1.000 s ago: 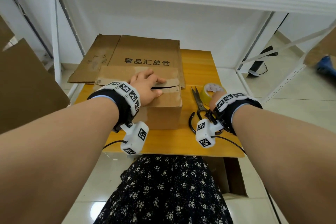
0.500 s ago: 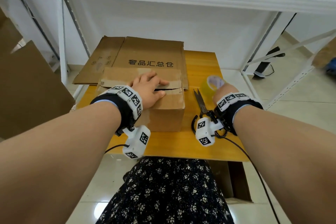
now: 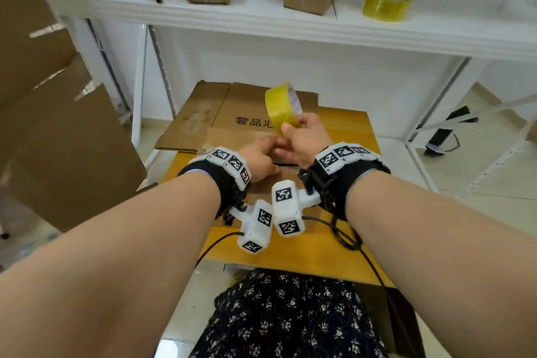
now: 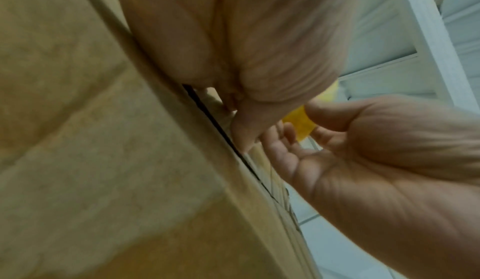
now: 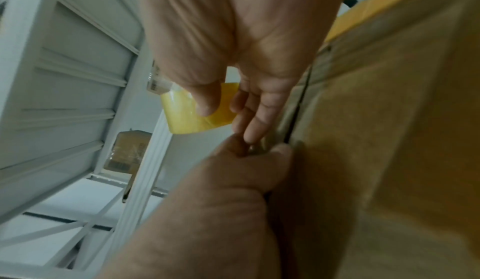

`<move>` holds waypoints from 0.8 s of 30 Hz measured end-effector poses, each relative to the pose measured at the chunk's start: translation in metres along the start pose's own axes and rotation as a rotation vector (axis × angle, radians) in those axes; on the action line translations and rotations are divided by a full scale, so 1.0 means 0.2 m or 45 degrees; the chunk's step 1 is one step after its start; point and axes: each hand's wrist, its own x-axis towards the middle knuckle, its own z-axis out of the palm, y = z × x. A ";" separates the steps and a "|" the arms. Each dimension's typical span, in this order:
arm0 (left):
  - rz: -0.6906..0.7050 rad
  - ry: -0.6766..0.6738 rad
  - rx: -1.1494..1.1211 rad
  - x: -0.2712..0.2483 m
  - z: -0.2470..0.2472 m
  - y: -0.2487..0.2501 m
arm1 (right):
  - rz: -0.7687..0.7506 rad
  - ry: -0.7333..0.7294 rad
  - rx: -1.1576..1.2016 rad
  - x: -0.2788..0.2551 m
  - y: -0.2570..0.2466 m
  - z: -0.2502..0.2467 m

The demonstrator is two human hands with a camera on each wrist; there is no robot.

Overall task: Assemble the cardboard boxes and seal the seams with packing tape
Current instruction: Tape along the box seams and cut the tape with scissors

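The tabletop (image 3: pixel 343 136) fills the middle of the head view, with a flattened sheet of cardboard (image 3: pixel 203 113) at its far side. The box (image 3: pixel 232 136) being built sits at the centre, mostly hidden behind both wrists; its 2 top flaps meet at a dark seam (image 4: pixel 221 131) that is not yet taped.

The left hand (image 3: pixel 261 157) rests on the flaps just left of centre. Its fingers look bent over the seam, but whether they grip anything I cannot tell.

The right hand (image 3: pixel 302 136) grips the yellow tape roll (image 3: pixel 283 104), thumb on its outer face, raised above the box just right of centre.

To do this step well, I would keep the flaps pressed level so the seam closes, find the tape's free end, stick it down past 1 edge of the box, then run the roll straight along the seam.
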 end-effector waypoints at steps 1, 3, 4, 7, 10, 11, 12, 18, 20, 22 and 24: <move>0.000 0.010 0.008 0.00 0.01 -0.01 | -0.009 0.013 -0.019 0.00 0.03 0.02; 0.025 0.015 0.061 0.01 0.02 -0.03 | -0.064 0.058 -0.126 0.00 0.09 0.04; 0.052 0.017 0.105 0.00 0.03 -0.03 | -0.091 0.079 -0.180 0.00 0.12 0.04; 0.153 0.025 0.298 -0.01 0.07 -0.08 | -0.136 0.094 -0.252 -0.01 0.16 0.03; 0.052 0.104 0.541 -0.04 0.07 -0.19 | -0.163 0.101 -0.281 -0.01 0.17 0.03; -0.041 0.125 0.585 -0.05 0.05 -0.22 | -0.172 0.091 -0.297 -0.01 0.17 0.04; -0.130 0.131 0.608 -0.06 0.04 -0.25 | -0.180 0.087 -0.317 -0.01 0.18 0.04; -0.464 0.167 0.558 -0.10 -0.03 -0.35 | -0.217 0.078 -0.383 -0.01 0.19 0.04; -0.491 0.193 0.539 -0.10 -0.04 -0.33 | -0.245 0.075 -0.445 0.00 0.20 0.03; -0.468 0.295 0.507 -0.09 -0.08 -0.29 | -0.276 0.069 -0.530 -0.03 0.19 0.03; -0.349 0.446 0.353 -0.08 -0.13 -0.26 | -0.307 0.062 -0.565 -0.05 0.18 0.01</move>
